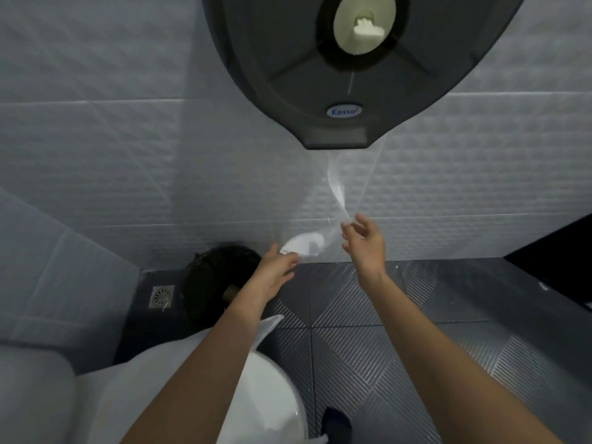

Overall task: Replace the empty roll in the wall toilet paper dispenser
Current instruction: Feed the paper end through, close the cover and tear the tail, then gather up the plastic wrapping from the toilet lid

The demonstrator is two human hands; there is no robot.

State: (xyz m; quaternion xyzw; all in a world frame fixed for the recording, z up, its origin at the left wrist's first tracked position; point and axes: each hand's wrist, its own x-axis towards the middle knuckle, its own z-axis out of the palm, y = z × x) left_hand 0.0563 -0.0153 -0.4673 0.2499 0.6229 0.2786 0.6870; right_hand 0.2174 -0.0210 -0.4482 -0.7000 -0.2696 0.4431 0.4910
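A dark round wall dispenser (346, 68) with a pale hub hangs at the top, its cover closed. A strip of white toilet paper (336, 184) trails from its lower slot. My right hand (363, 241) pinches the strip near its twist. My left hand (277, 272) pinches the bunched end of the paper (304, 245) lower left. Under my left forearm a black bin (211, 277) holds a brown cardboard core (230, 293).
A white toilet (282, 398) with a plastic bag (269, 328) on it sits at the bottom left. A metal floor drain (161, 296) lies beside the bin. Ribbed grey floor tiles stretch to the right, with a dark door edge (551, 241) at far right.
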